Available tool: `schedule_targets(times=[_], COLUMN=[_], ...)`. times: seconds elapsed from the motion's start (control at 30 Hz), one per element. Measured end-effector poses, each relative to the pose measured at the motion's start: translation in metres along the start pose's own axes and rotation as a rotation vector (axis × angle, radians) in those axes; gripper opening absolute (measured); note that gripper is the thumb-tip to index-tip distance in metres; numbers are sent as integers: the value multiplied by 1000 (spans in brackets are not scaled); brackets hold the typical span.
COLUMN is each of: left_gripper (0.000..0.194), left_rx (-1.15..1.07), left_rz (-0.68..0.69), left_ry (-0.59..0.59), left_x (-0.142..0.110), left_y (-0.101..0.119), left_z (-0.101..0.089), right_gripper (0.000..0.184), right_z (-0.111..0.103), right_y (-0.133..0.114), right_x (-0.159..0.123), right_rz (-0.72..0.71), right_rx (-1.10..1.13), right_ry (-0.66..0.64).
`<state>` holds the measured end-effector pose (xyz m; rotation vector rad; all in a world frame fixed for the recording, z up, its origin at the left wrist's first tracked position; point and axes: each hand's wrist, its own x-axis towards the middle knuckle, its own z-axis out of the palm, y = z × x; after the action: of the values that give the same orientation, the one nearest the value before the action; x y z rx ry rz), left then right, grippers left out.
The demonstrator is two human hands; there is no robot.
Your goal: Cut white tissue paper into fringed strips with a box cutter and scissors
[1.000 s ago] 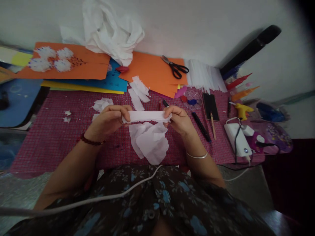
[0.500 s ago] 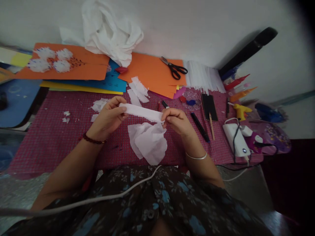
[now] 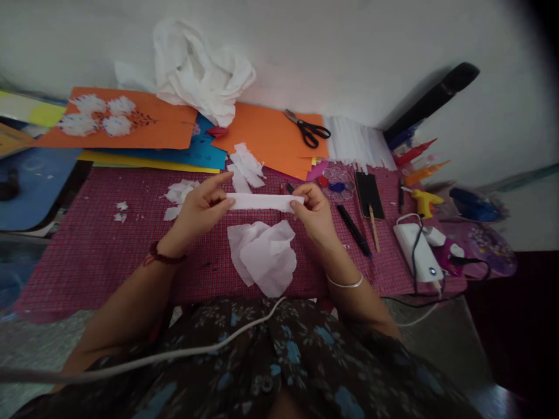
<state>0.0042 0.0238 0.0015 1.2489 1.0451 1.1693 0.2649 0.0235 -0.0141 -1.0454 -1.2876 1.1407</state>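
Observation:
A narrow strip of white tissue paper (image 3: 262, 202) is stretched level between my two hands above the table. My left hand (image 3: 205, 203) pinches its left end between thumb and fingers, the index finger lifted. My right hand (image 3: 313, 210) grips the right end with thumb and fingers. Below the strip, a crumpled sheet of white tissue (image 3: 264, 256) lies on the cloth. Torn tissue pieces (image 3: 247, 166) rest just beyond the strip, and more scraps (image 3: 180, 193) lie beside my left hand.
Black-handled scissors (image 3: 309, 129) lie on orange card (image 3: 262, 128) at the back. Bunched white tissue (image 3: 196, 70) sits by the wall. To the right are a marker (image 3: 353, 231), a phone (image 3: 369, 195), a white power bank (image 3: 418, 253) with cables, and a yellow glue gun (image 3: 424, 202).
The strip has gone from slanting down to the right to nearly level, its left end lower. My left index finger has lifted off it. The view has shifted slightly.

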Motion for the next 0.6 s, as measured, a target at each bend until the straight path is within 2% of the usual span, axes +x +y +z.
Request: schedule_targets(times=[0.1,0.27,0.3,0.37,0.5,0.6], left_gripper=[42,4,4,8,12,22], left_rx=[190,316,314,246,-36,-215], left_rz=[85,53,47,45,-18,-118], left_ry=[53,53,59,74,80,62], left_x=[3,9,9,9,6,5], left_y=[-4,-12,-13,-13,-10,-8], left_z=[-3,-9,-9,-9,-5,-3], right_gripper=[27,39,40,35,8,9], right_z=[-6,-11,-12,-12,-13,-14], right_y=[-4,-1,0,3,4,2], right_x=[-1,-3,-3,-3,-2,-1], right_rz=[-70,-139,-137,-120,-48,25], right_rx=[-84,-316,-347,-378,-355,-229], right_ry=[-21,-105,-118,-128,-143,-193])
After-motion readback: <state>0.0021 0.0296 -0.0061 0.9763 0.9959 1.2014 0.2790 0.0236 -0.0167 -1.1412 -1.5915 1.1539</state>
